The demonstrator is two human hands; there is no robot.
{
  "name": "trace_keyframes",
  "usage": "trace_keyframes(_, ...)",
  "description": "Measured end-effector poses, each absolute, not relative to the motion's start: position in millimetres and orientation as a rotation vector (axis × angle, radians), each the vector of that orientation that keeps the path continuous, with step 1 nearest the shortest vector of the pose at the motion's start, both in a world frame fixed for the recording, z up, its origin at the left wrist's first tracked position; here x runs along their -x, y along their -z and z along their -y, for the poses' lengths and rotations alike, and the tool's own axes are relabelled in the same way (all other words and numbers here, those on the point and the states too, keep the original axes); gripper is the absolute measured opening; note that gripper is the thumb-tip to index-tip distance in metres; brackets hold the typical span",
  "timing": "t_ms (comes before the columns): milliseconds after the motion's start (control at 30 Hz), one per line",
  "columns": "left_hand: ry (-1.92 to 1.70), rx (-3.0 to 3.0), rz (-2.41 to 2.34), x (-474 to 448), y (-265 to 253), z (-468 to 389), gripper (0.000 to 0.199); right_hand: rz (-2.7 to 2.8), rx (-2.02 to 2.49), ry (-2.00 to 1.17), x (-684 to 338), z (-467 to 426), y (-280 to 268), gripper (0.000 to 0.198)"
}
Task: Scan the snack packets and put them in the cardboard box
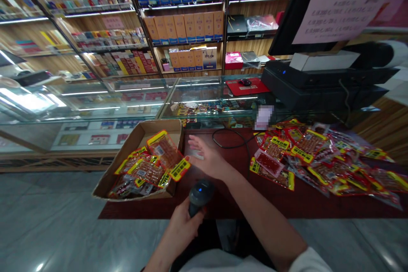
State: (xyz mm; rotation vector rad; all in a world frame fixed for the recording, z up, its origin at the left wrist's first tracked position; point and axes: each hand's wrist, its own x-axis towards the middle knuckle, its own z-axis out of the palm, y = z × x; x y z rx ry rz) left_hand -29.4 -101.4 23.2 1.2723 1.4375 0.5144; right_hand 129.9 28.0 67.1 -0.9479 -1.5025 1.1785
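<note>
The work looks partway through: red-and-yellow snack packets are split between two places, and which group has been dealt with cannot be told. Some packets lie in a cardboard box just left of the right hand's fingers; a larger, loose heap lies on the surface, well to their right. The person's right hand has its fingers spread and grasps nothing. Its thumb is close to a packet at the box's near-side edge; whether they touch is unclear. Below, the left hand has its fingers wrapped around the handle of a barcode scanner, whose head rises just above them.
</note>
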Motion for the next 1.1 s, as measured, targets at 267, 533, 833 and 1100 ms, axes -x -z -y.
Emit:
trace_keyframes(267, -0.499, -1.306, -1.445, 38.3, -20.4, 96.3, 0.024, 1.625, 1.961, -0.249, -292.3, 11.6, -15.7, 0.038)
trace_keyframes(533, -0.479, -1.375, -1.372, 16.9, -29.4, 91.5, 0.019, 1.729, 2.441, -0.098, -353.8, 47.1, 6.4, 0.052)
trace_keyframes(833, -0.471, -1.438, -1.372, 18.9, -29.0, 95.9, 0.011, 1.663, 2.472, -0.149, -360.5, 46.8, 9.3, 0.047)
trace_keyframes(1100, -0.536, -1.357, -1.388, 22.4, -32.0, 96.4, 0.015, 1.731, 1.619, -0.309, -301.3, 50.2, -8.9, 0.035)
